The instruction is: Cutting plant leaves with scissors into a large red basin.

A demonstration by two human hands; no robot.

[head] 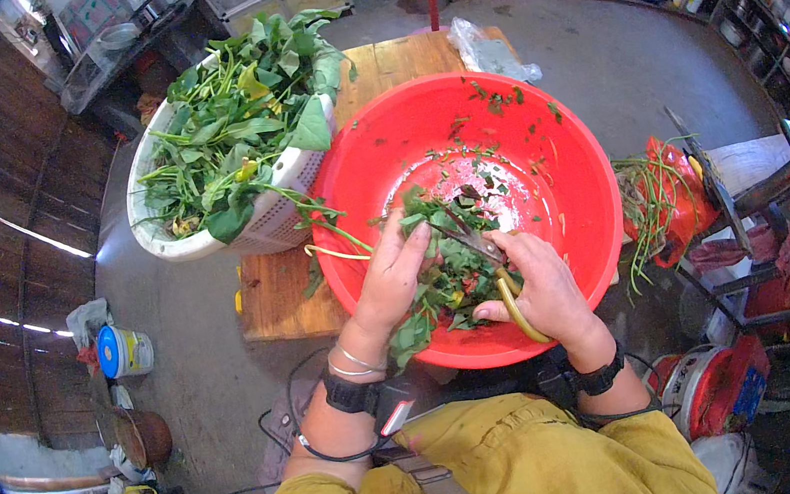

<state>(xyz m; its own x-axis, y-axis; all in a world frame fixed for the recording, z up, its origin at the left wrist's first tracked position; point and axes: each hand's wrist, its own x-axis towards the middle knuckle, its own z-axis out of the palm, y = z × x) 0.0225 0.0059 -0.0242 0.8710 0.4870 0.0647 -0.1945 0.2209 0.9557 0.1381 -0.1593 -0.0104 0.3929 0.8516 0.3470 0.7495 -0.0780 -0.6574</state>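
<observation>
My left hand point(392, 270) holds a bunch of leafy green stems point(414, 331) over the near part of a large red plastic basin point(594, 181). In my right hand point(540, 283) is a pair of scissors point(517, 305) with yellowish handles, its blades pointing to the upper left among the leaves. Cut leaf pieces point(496, 102) lie on the basin's floor and cling to its far wall. To the left, a white plastic basket point(277, 218) is heaped with leafy greens point(235, 129). One stem reaches from the basket over the basin's rim.
Basin and basket rest on a low wooden table point(290, 307). A clear plastic bag point(489, 55) lies at its far edge. On the right are a red plastic bag point(677, 207) with green stems and a red bucket point(717, 383). A blue-lidded bucket point(123, 350) stands on the floor at left.
</observation>
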